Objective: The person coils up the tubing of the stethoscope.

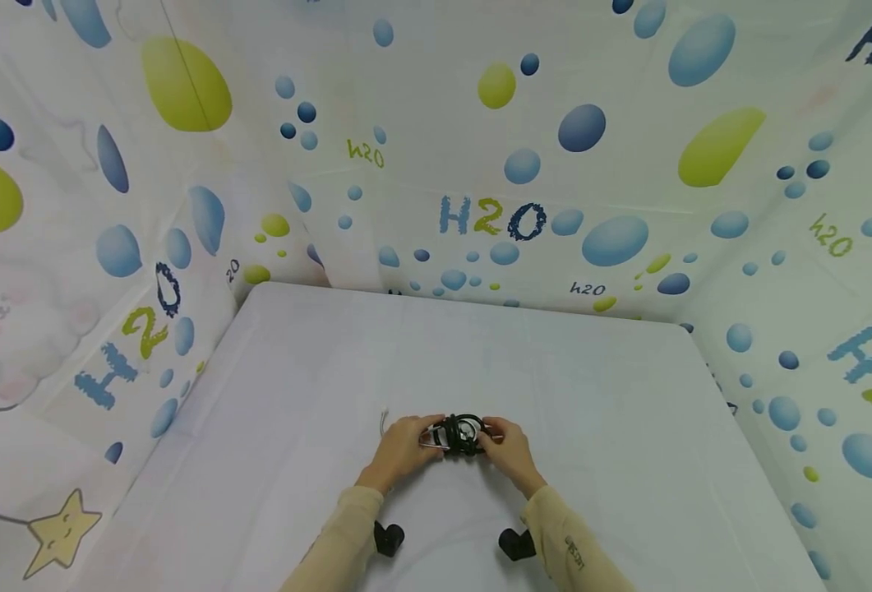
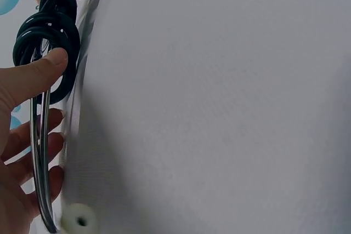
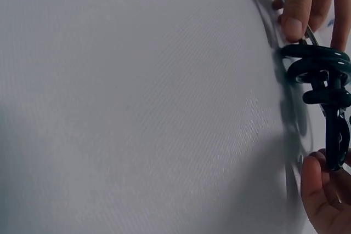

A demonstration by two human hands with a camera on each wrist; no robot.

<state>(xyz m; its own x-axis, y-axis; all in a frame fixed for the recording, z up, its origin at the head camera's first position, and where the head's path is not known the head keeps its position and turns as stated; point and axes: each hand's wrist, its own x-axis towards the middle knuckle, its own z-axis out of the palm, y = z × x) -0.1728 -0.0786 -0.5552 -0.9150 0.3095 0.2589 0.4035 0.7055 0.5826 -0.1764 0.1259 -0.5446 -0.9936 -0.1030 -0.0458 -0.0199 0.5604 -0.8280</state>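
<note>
A stethoscope with dark, coiled tubing (image 1: 454, 436) is held between both hands above the white table. My left hand (image 1: 404, 444) grips its metal ear tubes (image 2: 44, 152), with the thumb laid over the tubes beside the coil and the other fingers behind. By the lower end of the metal sits a whitish round ear tip (image 2: 80, 218) with a dark hole. At the opposite end, my right hand (image 1: 508, 450) pinches the tubing; in the right wrist view its fingertips (image 3: 312, 173) meet the end of a dark loop. A pale disc (image 1: 468, 429) shows within the coil in the head view.
A white cloth covers the table (image 1: 317, 362). Patterned curtains (image 1: 421, 148) hang along the back and both sides. Near the left hand stands a thin, pale looped piece (image 1: 383, 421). Black devices (image 1: 389, 539) are worn at both wrists.
</note>
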